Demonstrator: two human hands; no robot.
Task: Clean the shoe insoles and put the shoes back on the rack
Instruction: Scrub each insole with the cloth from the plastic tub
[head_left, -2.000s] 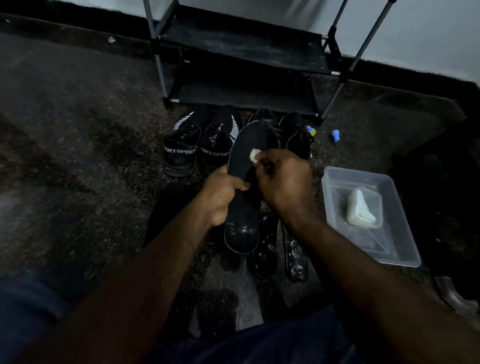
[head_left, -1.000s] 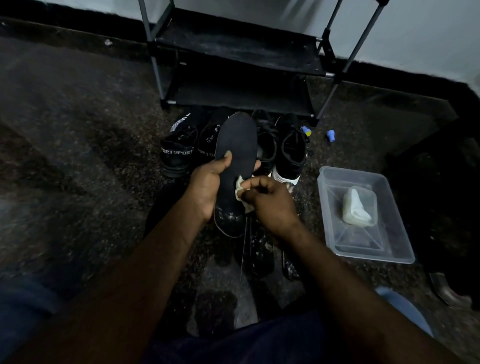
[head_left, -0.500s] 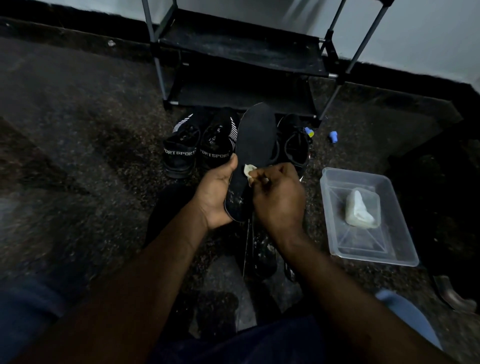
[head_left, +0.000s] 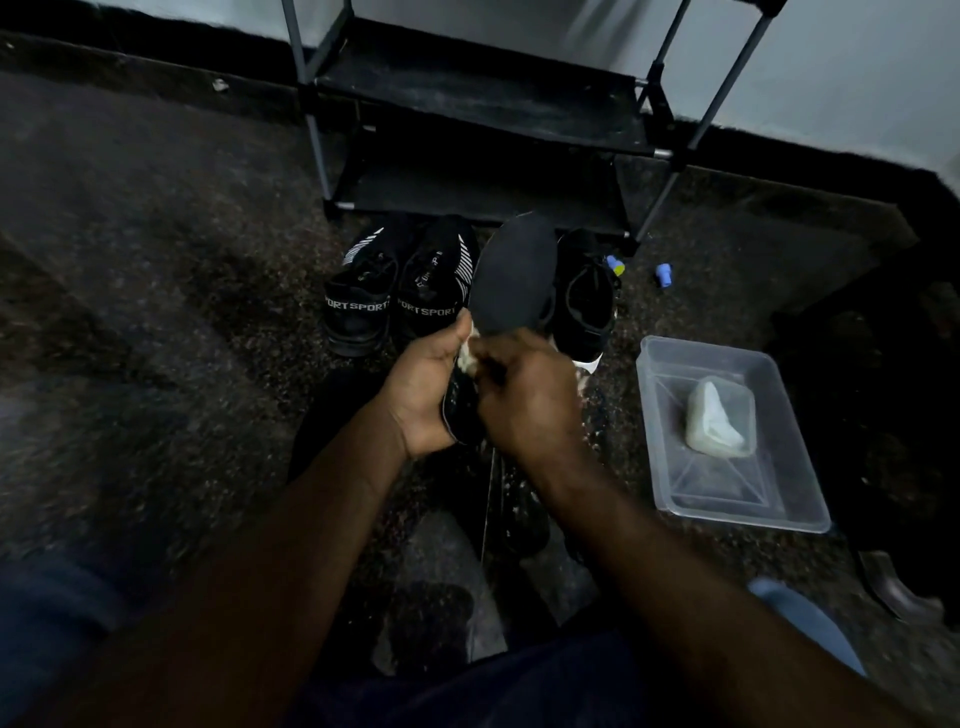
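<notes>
black insole is held up between both hands, toe end poking past them toward the rack. left hand wraps the heel end to brace it. right hand pinches a small pale wad against its flat matte face, so mid-scrub i'd guess. white flecks near the heel. black knit shoes sit just beyond the left hand on the speckled floor. clear plastic tub with a waxy soap lump is out past the right hand.

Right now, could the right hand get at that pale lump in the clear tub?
Probably yes. The pale lump lies uncovered in the clear tub, on the floor off to the side of the right hand, with nothing between them. That hand is pinching a wad against the insole, though, so it isn't free.
</notes>
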